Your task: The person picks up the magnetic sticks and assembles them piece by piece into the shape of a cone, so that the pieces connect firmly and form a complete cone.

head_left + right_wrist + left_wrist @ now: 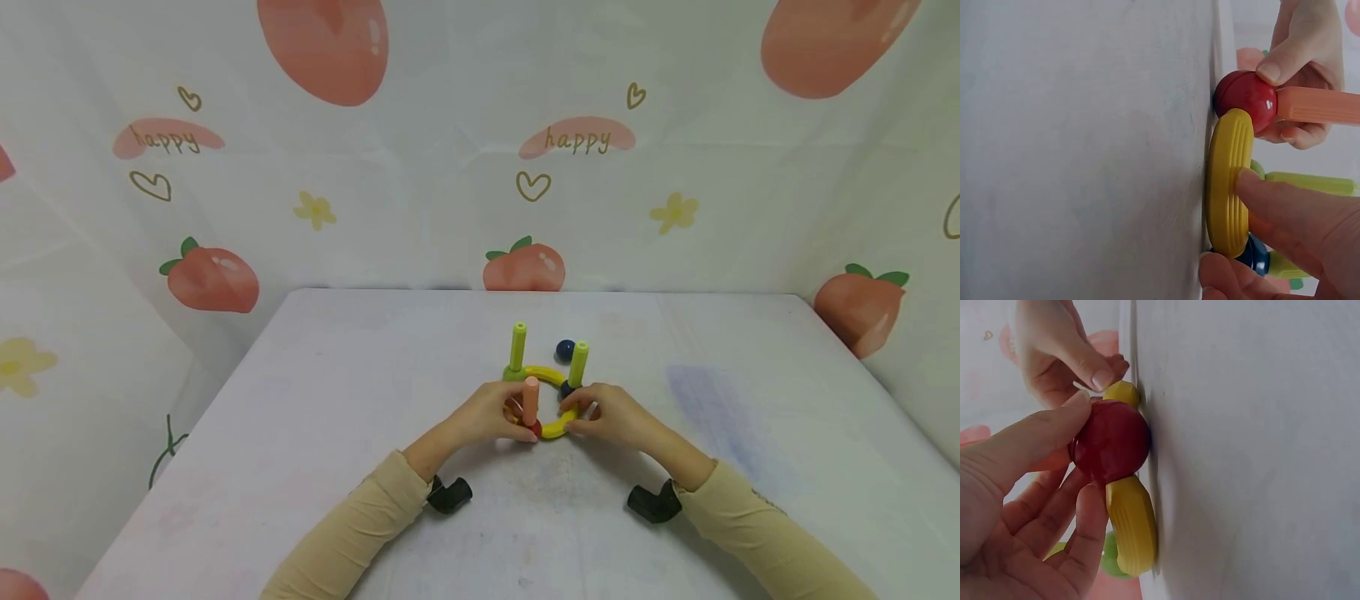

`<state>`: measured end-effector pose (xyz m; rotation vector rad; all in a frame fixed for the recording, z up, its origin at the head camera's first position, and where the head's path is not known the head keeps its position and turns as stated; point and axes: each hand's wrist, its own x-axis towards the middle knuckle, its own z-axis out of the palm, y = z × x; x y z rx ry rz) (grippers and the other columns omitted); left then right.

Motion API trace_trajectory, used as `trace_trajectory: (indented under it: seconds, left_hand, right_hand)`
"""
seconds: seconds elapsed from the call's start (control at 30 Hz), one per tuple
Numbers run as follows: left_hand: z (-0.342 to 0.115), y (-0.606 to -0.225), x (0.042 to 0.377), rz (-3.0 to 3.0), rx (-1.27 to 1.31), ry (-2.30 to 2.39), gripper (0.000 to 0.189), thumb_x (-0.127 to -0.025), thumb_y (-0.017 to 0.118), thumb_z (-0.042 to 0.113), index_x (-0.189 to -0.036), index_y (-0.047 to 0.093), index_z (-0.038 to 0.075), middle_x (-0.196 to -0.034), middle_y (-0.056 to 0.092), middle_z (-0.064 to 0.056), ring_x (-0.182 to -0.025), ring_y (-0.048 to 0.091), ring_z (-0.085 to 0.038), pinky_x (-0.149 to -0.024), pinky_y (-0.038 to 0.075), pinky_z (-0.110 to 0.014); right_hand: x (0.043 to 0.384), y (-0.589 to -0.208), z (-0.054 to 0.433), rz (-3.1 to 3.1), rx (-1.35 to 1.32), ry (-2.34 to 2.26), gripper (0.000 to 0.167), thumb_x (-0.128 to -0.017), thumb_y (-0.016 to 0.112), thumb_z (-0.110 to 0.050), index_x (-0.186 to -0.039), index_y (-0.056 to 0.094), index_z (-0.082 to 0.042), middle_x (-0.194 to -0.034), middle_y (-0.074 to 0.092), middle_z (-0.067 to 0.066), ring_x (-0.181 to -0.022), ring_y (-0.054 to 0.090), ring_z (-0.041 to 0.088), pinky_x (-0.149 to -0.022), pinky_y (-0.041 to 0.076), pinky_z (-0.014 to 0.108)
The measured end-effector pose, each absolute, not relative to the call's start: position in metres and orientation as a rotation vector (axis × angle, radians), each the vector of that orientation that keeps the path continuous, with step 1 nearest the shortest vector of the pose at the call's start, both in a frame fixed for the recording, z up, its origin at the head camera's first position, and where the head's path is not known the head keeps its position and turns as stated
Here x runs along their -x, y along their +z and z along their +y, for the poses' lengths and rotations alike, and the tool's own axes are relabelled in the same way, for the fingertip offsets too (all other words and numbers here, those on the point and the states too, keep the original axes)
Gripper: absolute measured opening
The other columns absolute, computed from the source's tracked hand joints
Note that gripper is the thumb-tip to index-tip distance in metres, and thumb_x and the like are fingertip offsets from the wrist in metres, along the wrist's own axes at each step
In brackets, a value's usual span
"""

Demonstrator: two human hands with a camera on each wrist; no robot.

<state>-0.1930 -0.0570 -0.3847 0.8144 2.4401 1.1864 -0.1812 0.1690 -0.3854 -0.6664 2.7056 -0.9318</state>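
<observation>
A ring of yellow curved rods (pixel 1229 181) joined by balls lies on the table. My left hand (pixel 491 414) grips the red ball (pixel 1113 440) at the ring's near left, thumb on one side and fingers on the other. From this ball an orange stick (pixel 531 400) stands upright. With thumb and fingers, my right hand (pixel 611 415) pinches the near right curved rod, whose end touches the red ball. Two yellow-green sticks stand upright, one (pixel 518 346) on a green ball (pixel 513 375), the other (pixel 578 364) on a dark blue ball (pixel 1260 256).
A loose dark blue ball (pixel 565 351) lies just behind the ring. Black wrist-camera mounts (pixel 450 496) sit at both sleeves. Behind the white table (pixel 360 350) hangs a cloth (pixel 435 192) printed with peaches and hearts.
</observation>
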Motion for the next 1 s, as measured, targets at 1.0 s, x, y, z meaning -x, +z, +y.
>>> trace_trajectory:
  seconds: [1.0]
  left_hand:
    - [-0.106,-0.38,0.213,2.56,-0.617,1.125,0.033,-0.075,0.072,0.005,-0.108,0.064,0.001,-0.104,0.064,-0.014,-0.077,0.06,-0.013,-0.065,0.048,-0.018]
  right_hand:
    - [0.201,-0.373,0.197,2.561,0.864,-0.912,0.036,-0.087,0.065,-0.027,-0.116,0.062,-0.007,-0.102,0.066,0.009,-0.083,0.063,0.014,-0.075,0.051,0.026]
